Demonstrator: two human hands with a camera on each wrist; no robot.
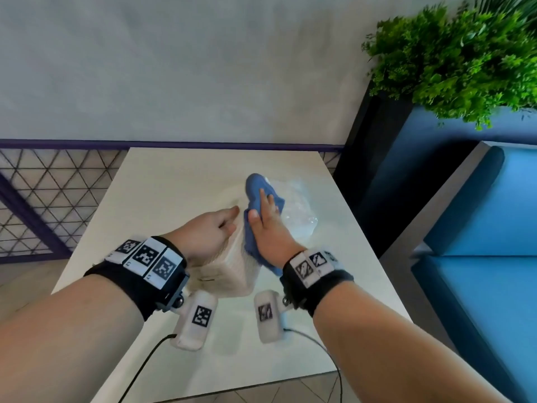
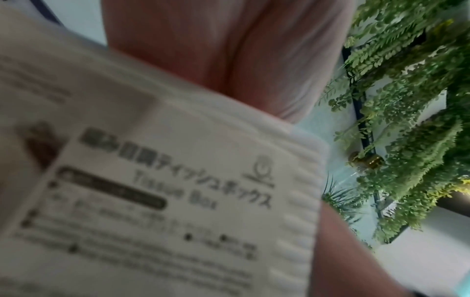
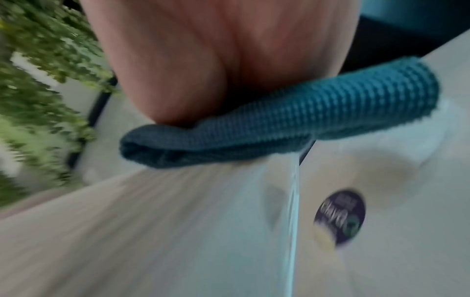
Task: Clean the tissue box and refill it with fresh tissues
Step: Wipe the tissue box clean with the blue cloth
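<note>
A white ribbed tissue box [image 1: 229, 269] stands tilted on the pale table [image 1: 168, 181]. My left hand [image 1: 229, 221] grips it from the left. In the left wrist view its printed label [image 2: 178, 180] fills the frame between palm and thumb. My right hand [image 1: 260, 205] lies flat with straight fingers on a blue cloth [image 1: 258, 184] and presses it against the box's upper right side. The right wrist view is blurred; there the palm sits on the folded cloth [image 3: 279, 120]. Behind the box lies a clear plastic pack of tissues [image 1: 299, 210].
A blue bench seat [image 1: 479, 222] runs along the table's right side, with a green plant [image 1: 450, 59] in a dark planter behind it. A grey wall backs the table. A lattice panel [image 1: 43, 184] stands at the left. Cables trail off the table's near edge.
</note>
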